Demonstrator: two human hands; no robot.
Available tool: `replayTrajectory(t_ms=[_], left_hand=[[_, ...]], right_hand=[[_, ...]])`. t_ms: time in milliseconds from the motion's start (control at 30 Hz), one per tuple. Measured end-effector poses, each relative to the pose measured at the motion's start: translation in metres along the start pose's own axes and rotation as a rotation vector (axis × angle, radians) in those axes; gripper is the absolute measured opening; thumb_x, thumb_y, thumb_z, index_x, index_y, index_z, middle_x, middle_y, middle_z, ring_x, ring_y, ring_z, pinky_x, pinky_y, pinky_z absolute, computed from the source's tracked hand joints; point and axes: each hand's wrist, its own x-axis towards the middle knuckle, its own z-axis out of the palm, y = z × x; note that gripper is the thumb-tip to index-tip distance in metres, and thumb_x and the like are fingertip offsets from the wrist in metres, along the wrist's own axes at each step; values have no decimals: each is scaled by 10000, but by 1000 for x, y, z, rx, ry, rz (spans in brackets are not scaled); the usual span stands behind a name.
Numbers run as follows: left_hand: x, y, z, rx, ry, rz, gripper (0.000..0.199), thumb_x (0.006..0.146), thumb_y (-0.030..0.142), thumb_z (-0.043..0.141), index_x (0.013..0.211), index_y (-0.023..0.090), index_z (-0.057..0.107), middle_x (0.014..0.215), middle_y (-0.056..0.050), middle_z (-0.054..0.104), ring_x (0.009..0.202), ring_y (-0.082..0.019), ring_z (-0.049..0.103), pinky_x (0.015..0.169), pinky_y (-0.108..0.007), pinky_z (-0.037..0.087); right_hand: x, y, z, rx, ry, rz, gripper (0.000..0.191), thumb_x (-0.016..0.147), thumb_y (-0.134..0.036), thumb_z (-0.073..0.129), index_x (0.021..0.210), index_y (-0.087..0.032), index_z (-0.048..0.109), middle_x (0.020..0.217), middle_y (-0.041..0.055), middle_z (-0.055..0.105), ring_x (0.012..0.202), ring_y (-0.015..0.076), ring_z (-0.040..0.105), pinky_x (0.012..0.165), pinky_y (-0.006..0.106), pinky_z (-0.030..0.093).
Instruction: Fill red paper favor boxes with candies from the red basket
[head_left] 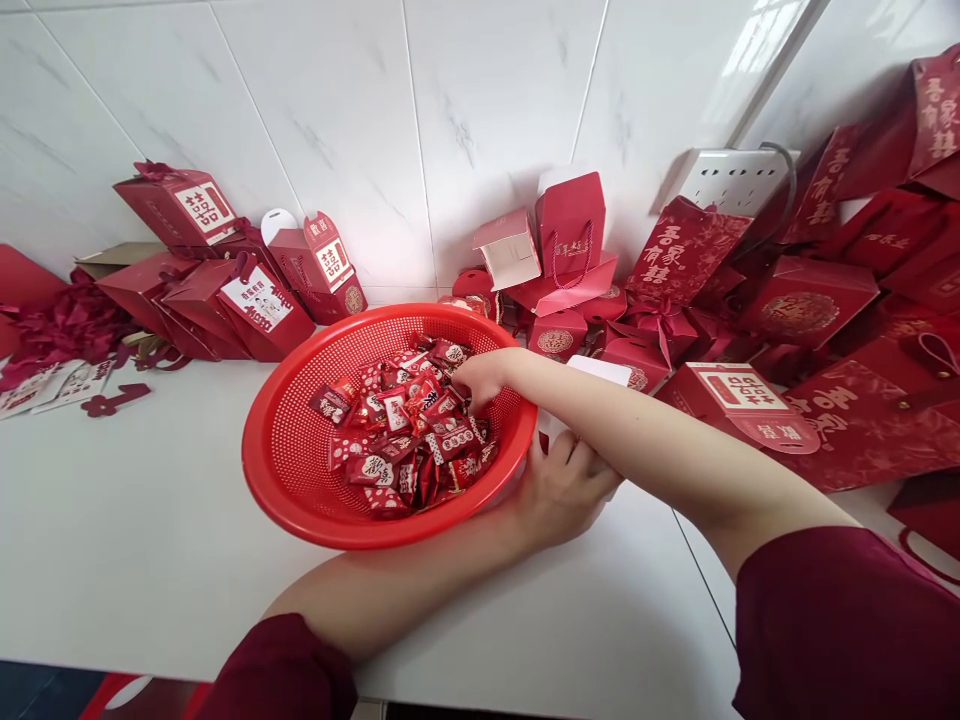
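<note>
This seems to be an indoor work corner, but whether it belongs to a home or to a shop, I cannot tell. A white table [150, 490] stands against a wall of glossy, marble-patterned tiles [352, 120], with a white socket panel [735, 182] near the corner. Many red gift boxes [574, 220] with Chinese characters are crowded along the wall, and among them sits a red plastic basket [360, 535] of wrapped sweets [405, 415].

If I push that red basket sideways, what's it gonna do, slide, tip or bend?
The basket would probably slide rather than tip, as it looks wide and low on a smooth-looking counter. Its perforated wall may flex slightly, though the thick rim should help it hold shape. The loose packets would likely shift inside.
</note>
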Motion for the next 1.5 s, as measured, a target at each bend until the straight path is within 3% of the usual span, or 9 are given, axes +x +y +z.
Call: replayTrajectory(t_ms=[167,300,567,667,867,1000,1200,1367,1500], left_hand=[[0,0,1,-8,22,0,312,870,294,593,1177,315,648,1058,-68,639,986,-265,548,883,-473,372],[-1,0,3,-7,18,8,310,868,301,590,1173,309,647,1052,-71,633,969,-267,538,895,-494,366],[0,-1,-1,-22,-28,11,362,854,274,594,1213,319,621,1115,-85,618,1024,-273,522,897,-481,374],[1,-1,-3,-52,-38,2,450,834,245,592,1281,299,592,1086,-89,617,1026,-270,524,908,-491,375],[1,1,-3,-18,-63,-24,663,843,255,603,1482,305,430,1061,-81,608,1066,-290,523,951,-513,374],[0,3,-3,-10,-103,-44,802,845,256,620,1558,344,264,1096,-66,604,1085,-276,526,1010,-530,339],[-2,4,-2,-32,-137,-68,796,870,279,608,1567,348,231,1256,-85,594,1252,-286,472,1114,-568,241],[-4,5,1,6,-126,-60,761,872,317,607,1557,354,276,1520,-87,442,1381,-302,405,1180,-587,191],[-5,6,-1,22,-117,-59,698,888,309,571,1541,338,326,1555,-83,414,1427,-305,379,1176,-579,247]], right_hand=[[-1,0,-2,2,-44,-8,538,647,-281,813,1141,-92,713,1085,83,727,866,207,641,643,254,426],[0,-1,1,-12,-43,19,400,681,-266,756,1012,-42,744,988,118,737,797,215,644,600,274,414],[-14,-7,-6,-19,168,69,292,764,-268,654,973,-82,737,960,137,740,823,233,664,623,289,418],[-40,-11,-11,-26,312,127,340,791,-285,639,1062,-87,694,1046,162,723,897,249,661,652,292,418],[-132,-19,8,256,875,5,255,812,-183,590,1053,-135,655,1003,70,715,831,169,632,726,266,454],[-187,-15,30,437,1031,0,316,864,-159,534,1146,-174,674,1059,42,725,894,160,658,803,276,500],[-216,0,41,467,905,191,321,854,-150,533,1109,-251,700,1106,-5,734,968,171,679,850,282,518],[-198,2,45,399,568,384,339,827,-166,604,1146,-243,691,1132,32,735,1038,224,677,863,301,513],[-178,-10,44,320,580,451,321,894,-179,560,1202,-197,647,1169,85,720,1077,241,664,864,288,492]])
